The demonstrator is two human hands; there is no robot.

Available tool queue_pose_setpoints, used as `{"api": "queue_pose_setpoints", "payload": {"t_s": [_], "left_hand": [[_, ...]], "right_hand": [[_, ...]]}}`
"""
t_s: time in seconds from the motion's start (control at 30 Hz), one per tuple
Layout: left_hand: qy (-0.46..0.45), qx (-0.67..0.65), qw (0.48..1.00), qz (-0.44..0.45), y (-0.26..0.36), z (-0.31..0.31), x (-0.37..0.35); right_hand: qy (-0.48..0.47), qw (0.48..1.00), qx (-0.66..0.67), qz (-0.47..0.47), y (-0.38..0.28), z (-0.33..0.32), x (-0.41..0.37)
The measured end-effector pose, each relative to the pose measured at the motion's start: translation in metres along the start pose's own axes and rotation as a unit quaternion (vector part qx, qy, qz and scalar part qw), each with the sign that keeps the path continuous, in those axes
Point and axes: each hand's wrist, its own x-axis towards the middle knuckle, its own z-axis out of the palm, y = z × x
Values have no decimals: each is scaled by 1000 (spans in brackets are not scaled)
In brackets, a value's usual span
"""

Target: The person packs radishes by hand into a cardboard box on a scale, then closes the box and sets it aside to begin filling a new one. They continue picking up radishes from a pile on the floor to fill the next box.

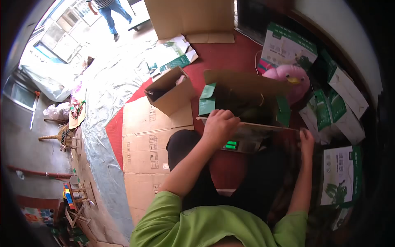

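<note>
An open cardboard box (247, 80) with green inner flaps (207, 100) stands before my knees, its inside dark. My left hand (221, 125) is closed over the left part of the box's near edge, knuckles up. At the right end of that edge, my right hand (305, 138) has its fingers pressed against the corner. Just below the edge, between my legs, a device with a lit green display (231, 145) shows partly; the box hides the rest of it.
A smaller open carton (173, 92) stands left of the box on flattened cardboard (138, 144). Printed boxes (339, 177) and a pink duck toy (293, 80) are at the right. A person (109, 14) stands far off at the upper left.
</note>
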Motion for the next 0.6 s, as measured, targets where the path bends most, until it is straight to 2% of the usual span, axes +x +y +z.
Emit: {"api": "queue_pose_setpoints", "payload": {"t_s": [0.03, 0.13, 0.3, 0.43, 0.53, 0.6], "left_hand": [[10, -9, 1000, -2, 1, 1, 0], [8, 3, 1000, 0, 1, 3, -1], [13, -16, 1000, 5, 1, 2, 1], [13, -21, 1000, -5, 1, 3, 0], [15, -23, 1000, -3, 2, 5, 0], [17, -21, 1000, -2, 1, 4, -1]], "right_hand": [[-3, 1000, 4, -7, 3, -3, 0], [-39, 997, 41, 60, -16, -7, 8], [-87, 995, 34, 18, -76, 1, 37], [-111, 993, -41, -14, -97, 16, 61], [-106, 992, -57, 48, -102, 28, 60], [-83, 990, -8, 116, -87, 46, 65]]}}
